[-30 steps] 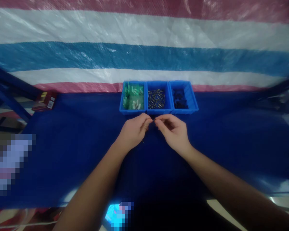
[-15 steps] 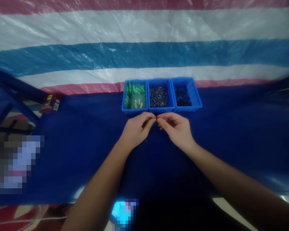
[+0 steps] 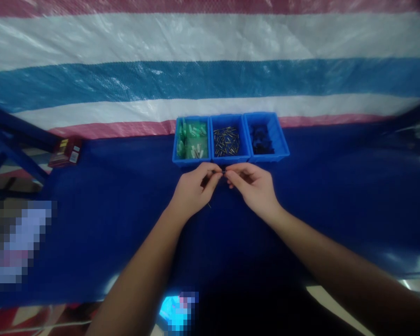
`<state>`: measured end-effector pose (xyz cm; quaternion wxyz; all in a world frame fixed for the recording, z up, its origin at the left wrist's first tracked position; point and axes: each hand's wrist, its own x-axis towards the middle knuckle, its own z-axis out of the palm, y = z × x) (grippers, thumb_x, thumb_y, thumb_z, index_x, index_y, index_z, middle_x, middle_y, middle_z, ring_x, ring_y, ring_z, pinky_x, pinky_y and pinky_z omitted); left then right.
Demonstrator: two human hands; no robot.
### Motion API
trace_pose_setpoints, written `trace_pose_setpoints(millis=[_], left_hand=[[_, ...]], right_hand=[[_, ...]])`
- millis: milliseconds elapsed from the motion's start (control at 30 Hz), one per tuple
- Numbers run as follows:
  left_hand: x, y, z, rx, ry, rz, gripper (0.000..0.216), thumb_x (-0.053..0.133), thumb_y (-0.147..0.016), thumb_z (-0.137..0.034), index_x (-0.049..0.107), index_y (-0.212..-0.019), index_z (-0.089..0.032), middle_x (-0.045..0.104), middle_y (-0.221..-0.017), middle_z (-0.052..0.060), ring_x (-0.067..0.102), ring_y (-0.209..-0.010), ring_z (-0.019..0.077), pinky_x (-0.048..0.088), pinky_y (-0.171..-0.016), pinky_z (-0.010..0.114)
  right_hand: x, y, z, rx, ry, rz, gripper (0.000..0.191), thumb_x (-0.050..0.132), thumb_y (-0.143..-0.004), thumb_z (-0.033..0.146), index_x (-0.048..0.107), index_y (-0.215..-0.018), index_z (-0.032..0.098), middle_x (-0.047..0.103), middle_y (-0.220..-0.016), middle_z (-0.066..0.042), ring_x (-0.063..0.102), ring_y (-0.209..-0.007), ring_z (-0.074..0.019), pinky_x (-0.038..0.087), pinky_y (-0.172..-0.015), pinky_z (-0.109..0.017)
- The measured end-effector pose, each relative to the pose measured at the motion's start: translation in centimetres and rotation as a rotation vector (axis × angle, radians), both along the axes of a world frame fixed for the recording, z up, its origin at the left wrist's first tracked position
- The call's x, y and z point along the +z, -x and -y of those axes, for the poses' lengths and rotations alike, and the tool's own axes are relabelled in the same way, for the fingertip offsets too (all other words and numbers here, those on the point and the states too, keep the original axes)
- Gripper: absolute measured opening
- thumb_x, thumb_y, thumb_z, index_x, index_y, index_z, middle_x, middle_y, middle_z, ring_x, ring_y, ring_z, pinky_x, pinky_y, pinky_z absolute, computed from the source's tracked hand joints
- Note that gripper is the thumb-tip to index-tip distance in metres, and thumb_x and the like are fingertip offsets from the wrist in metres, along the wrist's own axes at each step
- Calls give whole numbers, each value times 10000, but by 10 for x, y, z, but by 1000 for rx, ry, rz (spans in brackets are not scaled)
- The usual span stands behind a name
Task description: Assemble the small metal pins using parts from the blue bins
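Observation:
My left hand (image 3: 192, 191) and my right hand (image 3: 254, 186) meet fingertip to fingertip over the blue cloth (image 3: 108, 196), just in front of three blue bins. Both hands are pinched on one small dark part (image 3: 223, 172) between them; I cannot make out what it is. A thin pin sticks out below my left palm. The left bin (image 3: 191, 139) holds green and white pieces, the middle bin (image 3: 227, 140) holds small metal pins, and the right bin (image 3: 264, 138) holds dark pieces.
A striped plastic sheet (image 3: 210, 70) hangs behind the table. A small red box (image 3: 66, 151) lies at the cloth's far left edge beside a blue frame bar (image 3: 17, 135). A bright blue blurred patch (image 3: 177, 310) sits near my body.
Both hands stay pinched together in front of the middle bin. The view has shifted slightly sideways; the fingers have barely moved.

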<state>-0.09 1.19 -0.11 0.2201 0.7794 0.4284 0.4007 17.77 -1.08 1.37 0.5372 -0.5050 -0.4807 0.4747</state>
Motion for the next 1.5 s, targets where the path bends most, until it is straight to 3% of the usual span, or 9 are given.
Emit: trace_pose_setpoints(millis=[300,500,800,900,1000,1067,1167,1300,1500], left_hand=[[7,3,-2,-9,-47,-90,211,559,-1006,-327,676,-892,-193,710,-735,-19,644,-614,99,453,-580,210],[4,0,0,5,-59,-17,158,633,-957,-280,685,-1092,-217,685,-711,-45,638,-599,89,501,-636,197],[10,2,-1,1,-60,-126,264,519,-1020,-326,693,-888,-178,719,-728,-6,656,-630,107,456,-594,219],[10,3,0,57,-67,-95,289,471,-1040,-325,697,-933,-180,709,-709,-9,653,-619,105,461,-602,221],[9,4,0,142,-91,-46,294,452,-1047,-322,700,-975,-181,695,-686,-15,640,-591,100,467,-608,223],[9,5,0,179,-118,-35,299,451,-1044,-317,704,-969,-176,692,-679,-11,638,-584,102,467,-605,226],[9,5,-1,200,-147,-37,301,452,-1038,-299,708,-945,-170,691,-667,-8,636,-574,102,467,-597,223],[11,3,0,218,-157,-46,284,475,-1027,-295,713,-939,-168,722,-716,4,670,-628,109,489,-634,220],[11,1,1,233,-155,-47,269,492,-1019,-288,717,-938,-166,736,-736,4,688,-655,112,496,-652,217]], right_hand=[[1,1,0,46,18,-24,191,804,-795,358,762,-890,198,723,-708,-3,659,-617,-131,585,-610,-298],[-2,-1,-4,20,64,-121,236,833,-761,393,758,-862,193,708,-671,3,648,-587,-127,574,-592,-293],[-2,0,-3,53,149,-225,221,860,-735,352,771,-853,188,728,-694,-4,647,-604,-122,570,-590,-281],[1,0,-4,50,212,-381,251,853,-748,332,775,-954,211,788,-908,-35,716,-759,-147,606,-696,-299],[4,-1,-5,66,177,-459,398,806,-804,318,708,-1188,284,735,-1255,-35,742,-994,-183,622,-842,-354],[2,-1,-4,74,120,-372,364,762,-842,309,697,-1199,284,723,-1283,-39,749,-976,-192,629,-794,-357],[-4,-3,-3,20,-29,32,120,676,-895,268,753,-963,206,785,-1055,-63,731,-778,-173,595,-634,-316],[-11,-8,-2,72,-245,527,207,610,-888,131,740,-1025,216,772,-1073,-60,708,-914,-208,597,-795,-382],[-17,-12,-5,216,-351,779,399,595,-863,63,668,-1222,222,735,-1177,-77,648,-1087,-272,565,-948,-482]])
